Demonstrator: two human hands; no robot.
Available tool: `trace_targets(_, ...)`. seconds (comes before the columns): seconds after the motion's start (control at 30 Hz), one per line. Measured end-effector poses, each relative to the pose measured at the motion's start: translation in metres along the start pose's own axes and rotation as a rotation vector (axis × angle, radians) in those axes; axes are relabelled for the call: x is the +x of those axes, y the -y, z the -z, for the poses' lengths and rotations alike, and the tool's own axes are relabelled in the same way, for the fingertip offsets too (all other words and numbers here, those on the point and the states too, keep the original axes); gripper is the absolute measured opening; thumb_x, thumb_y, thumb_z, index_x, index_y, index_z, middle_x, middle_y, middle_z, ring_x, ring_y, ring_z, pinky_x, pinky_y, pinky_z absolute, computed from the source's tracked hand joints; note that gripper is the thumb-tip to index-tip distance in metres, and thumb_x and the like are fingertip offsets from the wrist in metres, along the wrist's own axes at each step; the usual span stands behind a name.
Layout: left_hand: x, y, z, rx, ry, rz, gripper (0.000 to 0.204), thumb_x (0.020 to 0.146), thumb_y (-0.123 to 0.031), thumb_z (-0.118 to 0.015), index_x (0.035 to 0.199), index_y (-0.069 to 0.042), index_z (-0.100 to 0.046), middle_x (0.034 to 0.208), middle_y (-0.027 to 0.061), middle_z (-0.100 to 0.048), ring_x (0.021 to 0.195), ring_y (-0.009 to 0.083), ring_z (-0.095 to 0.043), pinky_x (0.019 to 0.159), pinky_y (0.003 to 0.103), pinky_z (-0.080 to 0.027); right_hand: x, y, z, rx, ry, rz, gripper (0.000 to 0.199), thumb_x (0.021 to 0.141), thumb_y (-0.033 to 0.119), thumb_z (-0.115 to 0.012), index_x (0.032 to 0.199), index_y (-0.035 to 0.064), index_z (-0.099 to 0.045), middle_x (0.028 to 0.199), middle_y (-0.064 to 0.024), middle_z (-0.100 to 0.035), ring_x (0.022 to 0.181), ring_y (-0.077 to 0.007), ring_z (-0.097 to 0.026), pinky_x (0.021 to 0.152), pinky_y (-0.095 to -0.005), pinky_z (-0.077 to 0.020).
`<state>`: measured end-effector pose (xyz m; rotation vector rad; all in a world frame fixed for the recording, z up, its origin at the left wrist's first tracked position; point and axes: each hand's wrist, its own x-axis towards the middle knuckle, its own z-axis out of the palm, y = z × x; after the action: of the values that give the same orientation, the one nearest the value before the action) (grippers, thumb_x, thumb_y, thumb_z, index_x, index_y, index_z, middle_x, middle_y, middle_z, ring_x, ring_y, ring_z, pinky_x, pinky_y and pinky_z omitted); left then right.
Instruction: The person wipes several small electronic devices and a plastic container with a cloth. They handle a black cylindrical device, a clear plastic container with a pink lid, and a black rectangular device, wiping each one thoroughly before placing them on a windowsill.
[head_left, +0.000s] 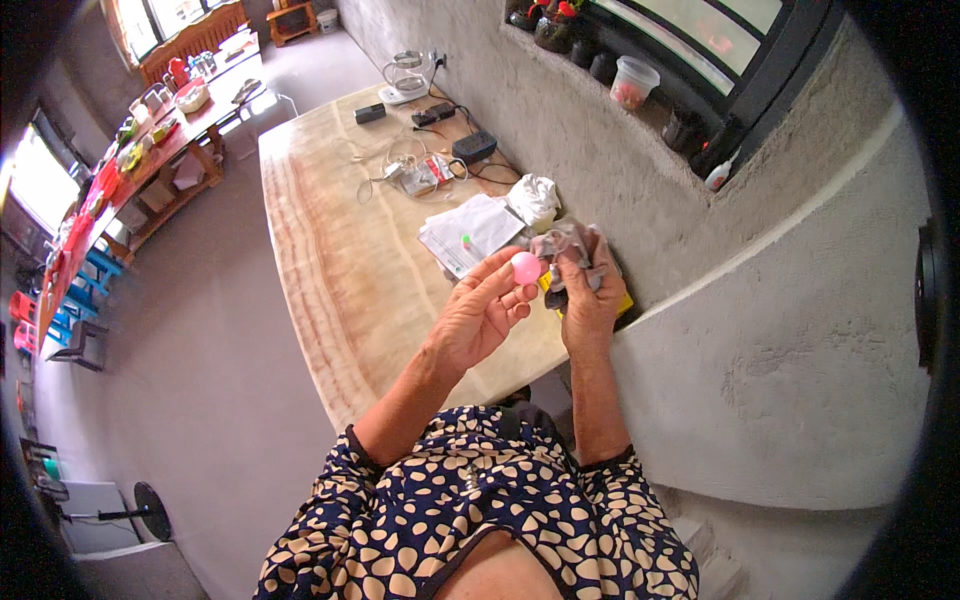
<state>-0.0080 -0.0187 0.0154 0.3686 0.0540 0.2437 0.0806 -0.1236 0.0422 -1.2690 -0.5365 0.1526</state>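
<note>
My left hand (pixel 483 312) pinches a small pink ball (pixel 526 267) between thumb and fingers, above the near right part of the table (pixel 370 260). Close beside it, my right hand (pixel 590 300) is closed on a crumpled greyish-pink cloth (pixel 566 243). A dark end of the cloth or of another item hangs below the right fingers; I cannot tell which. Something yellow shows under and behind the right hand. White papers (pixel 468 236) lie on the table past the left hand, with a small green item (pixel 466 240) on them.
A crumpled white bag (pixel 535 200) sits beside the papers against the wall. Farther back are tangled cables, a black box (pixel 474 148), and a glass appliance (pixel 408 75). A window ledge on the right holds jars and a plastic tub (pixel 634 82). A long cluttered table stands far left.
</note>
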Motion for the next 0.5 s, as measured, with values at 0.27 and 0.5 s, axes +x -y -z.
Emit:
trace_targets(0.27, 0.032, 0.013, 0.008, -0.053, -0.043, -0.059, 0.034, 0.088, -0.008, -0.055, 0.121, -0.004, -0.049, 0.108, 0.008, -0.06, 0.09, 0.0158, -0.06, 0.075, 0.026, -0.054, 0.006, -0.017, 0.013, -0.54, 0.219, 0.617, 0.035, 0.071, -0.001, -0.058, 0.105, 0.0053, -0.058, 0.105, -0.0119, -0.056, 0.096, -0.0269, -0.053, 0.083, -0.0345, -0.0426)
trace_targets(0.5, 0.067, 0.025, -0.018, 0.55, -0.018, -0.261, 0.045, 0.079, -0.004, -0.067, 0.12, -0.002, -0.05, 0.099, 0.0056, -0.061, 0.084, 0.0103, -0.058, 0.07, 0.023, -0.048, 0.05, -0.01, 0.055, -0.164, 0.119, 0.044, 0.024, 0.076, -0.004, -0.059, 0.1, 0.0, -0.056, 0.097, -0.0019, -0.058, 0.089, -0.0088, -0.053, 0.075, -0.0232, -0.0443)
